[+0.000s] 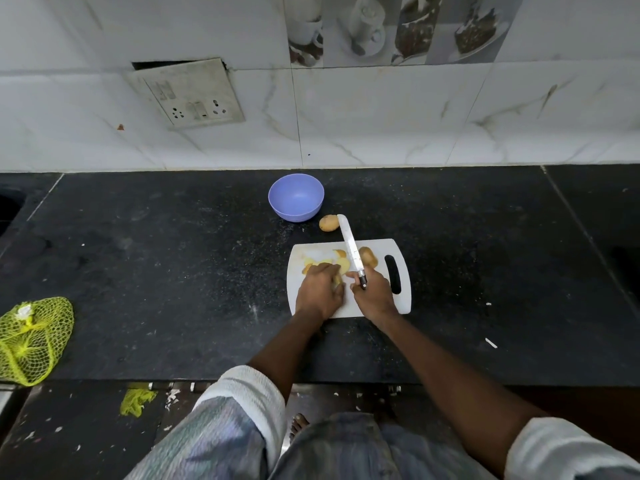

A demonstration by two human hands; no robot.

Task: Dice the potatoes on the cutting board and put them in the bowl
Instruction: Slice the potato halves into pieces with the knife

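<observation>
Right hand: the right hand is gripping the black handle of the knife, fingers curled around it, near the middle of the cutting board.
Knife: the blade is pointing away from the person, passing over the far edge of the board, and its tip is reaching beside the loose potato.
Left hand: the left hand is lying on the left half of the board, fingers bent down on a potato piece; how firmly it is holding, I cannot tell.
Potato slices: the cut slices are lying just beyond the left hand's fingertips, immediately left of the blade.
Uncut half: a brown potato piece is sitting right of the blade, between it and the board's handle slot.
Whole potato: one potato is resting on the counter, just past the board's far edge.
Bowl: the blue bowl is standing near the counter's far edge, close to the whole potato.
Net bag: a yellow net bag is lying at the counter's near left corner.
</observation>
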